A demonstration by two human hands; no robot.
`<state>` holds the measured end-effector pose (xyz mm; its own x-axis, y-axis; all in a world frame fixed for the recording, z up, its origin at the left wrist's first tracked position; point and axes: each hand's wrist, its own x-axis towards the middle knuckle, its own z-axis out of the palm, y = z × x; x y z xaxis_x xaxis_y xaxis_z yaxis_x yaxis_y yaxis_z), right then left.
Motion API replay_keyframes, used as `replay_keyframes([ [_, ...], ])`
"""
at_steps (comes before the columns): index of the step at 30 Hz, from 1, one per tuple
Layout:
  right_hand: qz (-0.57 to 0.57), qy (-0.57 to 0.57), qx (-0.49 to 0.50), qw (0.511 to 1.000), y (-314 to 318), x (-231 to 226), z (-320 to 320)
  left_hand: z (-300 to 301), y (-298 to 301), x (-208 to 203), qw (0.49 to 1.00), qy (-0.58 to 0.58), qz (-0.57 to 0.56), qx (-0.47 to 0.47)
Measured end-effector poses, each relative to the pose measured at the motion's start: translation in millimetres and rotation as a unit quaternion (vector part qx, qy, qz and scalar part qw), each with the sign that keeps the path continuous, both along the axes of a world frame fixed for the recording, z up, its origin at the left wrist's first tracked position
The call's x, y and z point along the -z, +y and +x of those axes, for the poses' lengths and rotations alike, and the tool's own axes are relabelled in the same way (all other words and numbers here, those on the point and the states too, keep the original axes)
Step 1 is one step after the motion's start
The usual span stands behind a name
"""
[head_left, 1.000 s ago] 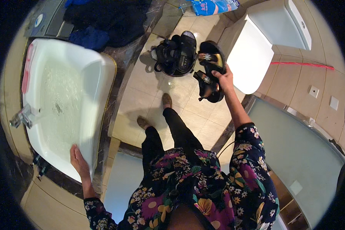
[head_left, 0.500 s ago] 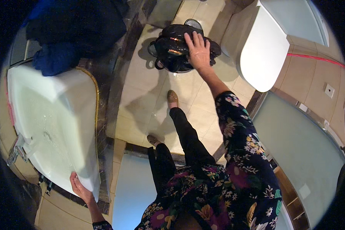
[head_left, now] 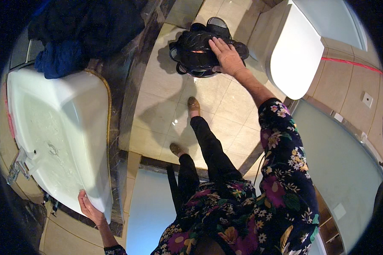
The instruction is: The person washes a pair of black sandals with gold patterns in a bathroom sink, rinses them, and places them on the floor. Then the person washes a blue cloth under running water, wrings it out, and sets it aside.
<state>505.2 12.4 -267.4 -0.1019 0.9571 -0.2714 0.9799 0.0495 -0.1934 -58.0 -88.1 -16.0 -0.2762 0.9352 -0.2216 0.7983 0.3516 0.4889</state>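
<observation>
My right hand lies with its fingers stretched out on a heap of glossy black things on the floor. The heap looks wet, and rounded, loop-like ends stick out around it; what kind of things they are I cannot make out. Some of its right side is hidden under the palm. At the lower left, my left hand grips the near rim of a white washbasin, its fingers hooked over the edge. Shallow water appears to cover the basin's bottom around the drain.
Dark clothes and a navy cloth hang over the basin's far end. A chrome tap stands at its left side. Right of the heap is a toilet with a white lid. A frosted glass panel stands at the right.
My right hand has slid slightly right and back toward me on the black heap, its fingers pointing more to the left. The left hand stays on the basin's rim.
</observation>
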Motion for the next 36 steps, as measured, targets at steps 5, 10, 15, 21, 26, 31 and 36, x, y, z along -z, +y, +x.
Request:
replay_keyframes([
  [5,-0.008,-0.068,0.046,0.997,-7,-1,10,10,1,-7,1.0,0.001,-0.013,-0.018],
  [10,0.036,-0.051,0.088,0.994,-8,10,-1,8,-1,-7,0.998,-0.04,-0.014,-0.055],
  [15,0.04,-0.066,0.091,0.993,23,7,-21,0,-1,-8,0.998,-0.023,-0.016,-0.058],
  [21,0.046,-0.077,0.106,0.99,-22,47,-40,-18,-8,-7,0.994,-0.054,-0.007,-0.093],
  [26,0.067,-0.1,0.095,0.988,-46,61,-30,-11,-7,-10,0.997,-0.009,-0.001,-0.08],
  [31,0.151,-0.128,0.057,0.979,-18,64,-10,-10,-2,-11,0.998,-0.013,0.0,-0.069],
  [36,0.128,-0.148,0.065,0.978,10,66,-11,-15,-1,-10,0.995,-0.012,0.001,-0.1],
])
